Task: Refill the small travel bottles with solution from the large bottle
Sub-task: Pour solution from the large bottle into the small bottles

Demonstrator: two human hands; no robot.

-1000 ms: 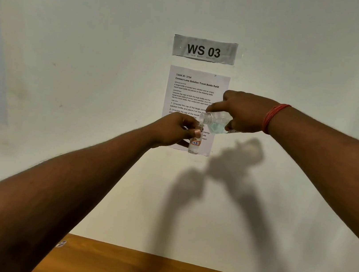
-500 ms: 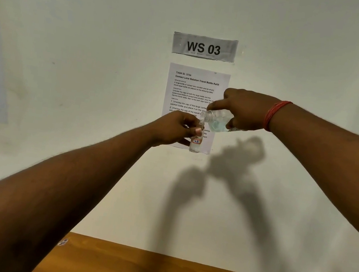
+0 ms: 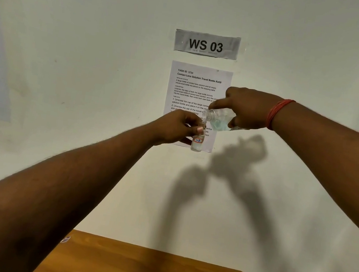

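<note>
Here, both arms reach out in front of a pale wall, high above a brown wooden table (image 3: pixel 153 271) whose back edge sits low in the view. The left hand (image 3: pixel 175 127) is wrapped tight around a small clear travel bottle (image 3: pixel 197 141) and holds it upright. The bottle has a little white label with a red border and the mark "78" on it. Its open top pokes out just above the fingers. Some clear liquid shows near its bottom.

The right hand (image 3: pixel 251 110) is clamped on a large clear plastic bottle (image 3: pixel 219 119) and holds it tipped on its side. The open threaded neck points left and down, just beside the top of the small bottle. Pale blue liquid sits in the low part of the big bottle. Whether the two bottles touch is hard to tell.

A red thread band (image 3: pixel 278 113) goes around the right wrist. Behind the hands, a white printed sheet (image 3: pixel 199 85) is stuck on the wall, under a grey sign (image 3: pixel 207 44) that reads "WS 03". Dark shadows of the arms fall on the wall below the hands.
</note>
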